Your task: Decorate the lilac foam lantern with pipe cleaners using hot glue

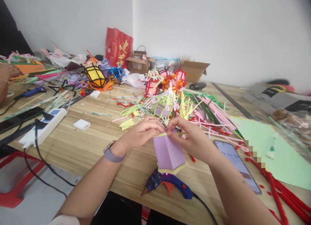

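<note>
Between my two hands is a purple paper lantern body (168,153), folded into panels, with yellow pipe cleaner along its upper and lower edges. At its upper left edge, the fingers of my left hand (143,131) are closed on it. My right hand (188,136) pinches the upper edge from the right, by the yellow strip. The exact spot under the fingertips is partly hidden. Just below the lantern body, a blue glue gun (179,183) lies on the table, its red light lit. Beyond my hands stands a finished purple and green lantern (163,106).
Left are a white power strip (46,126) with black cables and a white charger (82,124). A phone (239,166) lies right, near green paper (279,153) and red pipe cleaners (279,192). Several lanterns, loose pipe cleaners and a red bag (118,47) fill the back. Another person's hand (8,73) is far left.
</note>
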Available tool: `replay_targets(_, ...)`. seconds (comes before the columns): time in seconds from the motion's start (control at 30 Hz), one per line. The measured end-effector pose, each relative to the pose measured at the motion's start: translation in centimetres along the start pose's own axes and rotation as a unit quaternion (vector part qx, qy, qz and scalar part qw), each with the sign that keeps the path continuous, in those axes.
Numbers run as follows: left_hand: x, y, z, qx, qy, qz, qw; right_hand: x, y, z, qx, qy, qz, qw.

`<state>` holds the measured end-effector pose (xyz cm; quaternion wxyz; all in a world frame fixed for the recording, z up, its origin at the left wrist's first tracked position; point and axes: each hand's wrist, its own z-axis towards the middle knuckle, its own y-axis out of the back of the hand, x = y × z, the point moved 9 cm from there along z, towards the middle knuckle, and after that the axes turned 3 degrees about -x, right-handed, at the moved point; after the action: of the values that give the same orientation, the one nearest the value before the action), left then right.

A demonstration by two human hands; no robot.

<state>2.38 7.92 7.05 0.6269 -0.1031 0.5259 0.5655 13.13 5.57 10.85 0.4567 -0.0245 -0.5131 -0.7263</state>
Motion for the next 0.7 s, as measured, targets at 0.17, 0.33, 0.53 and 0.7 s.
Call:
replay_targets(0.17,0.2,1.4,-0.1,-0.091,0.043,-0.007,0.995,-0.2,0.2,-0.3,0.008,-0.005,0.032,0.999)
replay_targets(0.33,1.8,4.6,-1.4,-0.300,0.088,-0.099,0.945,-0.4,0.7,-0.5,0.002,0.000,0.047,0.999)
replay_targets(0.53,3.0,5.4,-2.1,-0.366,0.066,-0.162,0.914,0.6,1.1,-0.5,-0.012,0.060,-0.026,0.998)
replay_targets(0.7,1.9,4.8,-2.0,-0.328,0.056,-0.140,0.932,1.4,0.7,-0.5,-0.014,0.106,-0.080,0.991)
